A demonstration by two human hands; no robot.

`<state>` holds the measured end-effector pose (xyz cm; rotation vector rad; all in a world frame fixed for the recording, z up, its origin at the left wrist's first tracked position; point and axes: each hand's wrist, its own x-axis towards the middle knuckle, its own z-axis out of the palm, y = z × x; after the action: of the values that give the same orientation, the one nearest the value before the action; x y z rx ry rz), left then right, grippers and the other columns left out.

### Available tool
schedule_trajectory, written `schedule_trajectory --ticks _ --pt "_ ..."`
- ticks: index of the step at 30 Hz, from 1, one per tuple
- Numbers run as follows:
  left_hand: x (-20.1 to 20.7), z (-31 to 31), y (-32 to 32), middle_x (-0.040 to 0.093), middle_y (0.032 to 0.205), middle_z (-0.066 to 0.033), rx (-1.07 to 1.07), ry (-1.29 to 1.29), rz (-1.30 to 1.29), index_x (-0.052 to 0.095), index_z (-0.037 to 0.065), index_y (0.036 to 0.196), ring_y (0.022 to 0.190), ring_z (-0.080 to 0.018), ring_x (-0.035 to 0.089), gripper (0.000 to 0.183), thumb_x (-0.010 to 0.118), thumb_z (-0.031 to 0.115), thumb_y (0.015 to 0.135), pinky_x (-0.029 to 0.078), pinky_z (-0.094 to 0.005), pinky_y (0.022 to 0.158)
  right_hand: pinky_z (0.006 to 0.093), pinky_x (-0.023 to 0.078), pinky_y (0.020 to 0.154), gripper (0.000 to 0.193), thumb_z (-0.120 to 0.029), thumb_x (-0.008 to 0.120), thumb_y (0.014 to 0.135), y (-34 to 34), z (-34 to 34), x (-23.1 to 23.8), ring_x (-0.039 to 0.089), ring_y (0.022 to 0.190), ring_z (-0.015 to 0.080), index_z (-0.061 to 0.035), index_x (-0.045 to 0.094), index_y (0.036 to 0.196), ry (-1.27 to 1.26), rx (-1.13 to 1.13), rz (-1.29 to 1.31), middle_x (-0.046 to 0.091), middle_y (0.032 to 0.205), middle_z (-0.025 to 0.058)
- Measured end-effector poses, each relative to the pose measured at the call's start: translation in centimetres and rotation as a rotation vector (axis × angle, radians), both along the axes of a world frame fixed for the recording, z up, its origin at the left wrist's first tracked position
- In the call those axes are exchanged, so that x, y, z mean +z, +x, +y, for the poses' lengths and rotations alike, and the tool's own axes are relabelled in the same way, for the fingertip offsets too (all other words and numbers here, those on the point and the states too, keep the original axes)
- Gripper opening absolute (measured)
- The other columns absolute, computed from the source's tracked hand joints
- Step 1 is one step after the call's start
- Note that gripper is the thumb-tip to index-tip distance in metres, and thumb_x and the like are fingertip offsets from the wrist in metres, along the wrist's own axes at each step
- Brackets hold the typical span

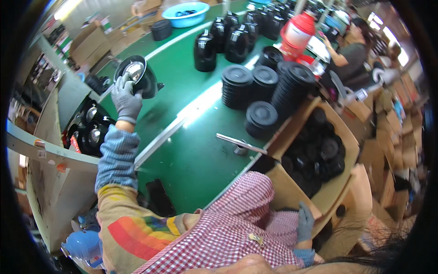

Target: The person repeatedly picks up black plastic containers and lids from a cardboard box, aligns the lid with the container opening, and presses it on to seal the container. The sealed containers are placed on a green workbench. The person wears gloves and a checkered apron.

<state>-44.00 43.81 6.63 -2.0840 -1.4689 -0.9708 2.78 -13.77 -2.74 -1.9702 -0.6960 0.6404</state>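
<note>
My left hand (127, 98), in a grey glove, is raised at the left side of the green table. Its fingers are closed on a glossy black housing (148, 84) with a shiny silver inside. My right hand (305, 223), also gloved, is low at the right, beside the near flap of an open cardboard box (340, 180). Its fingers stretch upward against the flap and nothing shows in them. Black round parts (315, 157) fill the box. Several similar glossy black housings with silver centres (94, 134) lie on a shelf below my left hand.
Stacks of black ribbed discs (237, 82) stand on the green table (200, 150), near a metal bar tool (242, 144). Glossy black housings (205, 52), a red container (299, 32) and a blue basin (186, 16) are farther back. A person (353, 55) sits at the far right.
</note>
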Motion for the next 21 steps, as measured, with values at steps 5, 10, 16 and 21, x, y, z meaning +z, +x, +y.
schedule_trajectory --ticks 5,10,16,21 --pt "9.6 -16.3 11.6 0.062 0.130 -0.0129 -0.670 0.041 0.063 0.063 0.007 0.095 0.121 -0.0380 0.057 0.041 0.086 0.013 0.061 0.044 -0.0501 0.101 0.0343 0.043 0.107 0.036 -0.014 0.054 0.100 0.0 -0.1 4.6 0.059 0.123 0.0244 0.0056 0.062 0.130 0.130 0.126 -0.140 0.066 0.129 0.0154" --pt "8.5 -28.3 22.1 0.062 0.126 -0.0130 -1.169 -0.229 0.127 0.066 0.007 0.093 0.109 -0.0358 0.062 0.035 0.083 0.021 0.066 0.052 -0.0446 0.090 0.0348 0.036 0.113 0.057 -0.033 0.056 0.102 -1.1 2.8 11.8 0.048 0.137 0.0266 0.0041 0.048 0.144 0.344 0.292 -0.259 0.052 0.146 0.0179" --pt "3.1 -43.0 30.4 0.058 0.116 -0.0139 -1.268 -0.378 0.454 0.070 0.004 0.098 0.097 -0.0289 0.063 0.034 0.075 0.030 0.077 0.056 -0.0397 0.076 0.0337 0.035 0.115 0.053 -0.028 0.049 0.106 -0.2 1.7 9.7 0.050 0.133 0.0221 0.0071 0.045 0.145 0.307 0.276 0.100 0.053 0.145 0.0144" --pt "-1.2 -49.2 31.0 0.063 0.107 -0.0161 -1.394 -0.634 0.766 0.070 0.002 0.102 0.100 -0.0311 0.064 0.037 0.072 0.034 0.085 0.056 -0.0437 0.080 0.0353 0.037 0.114 0.052 -0.018 0.058 0.097 0.8 -4.6 2.0 0.051 0.132 0.0240 0.0051 0.050 0.142 0.157 0.448 0.476 0.056 0.143 0.0147"
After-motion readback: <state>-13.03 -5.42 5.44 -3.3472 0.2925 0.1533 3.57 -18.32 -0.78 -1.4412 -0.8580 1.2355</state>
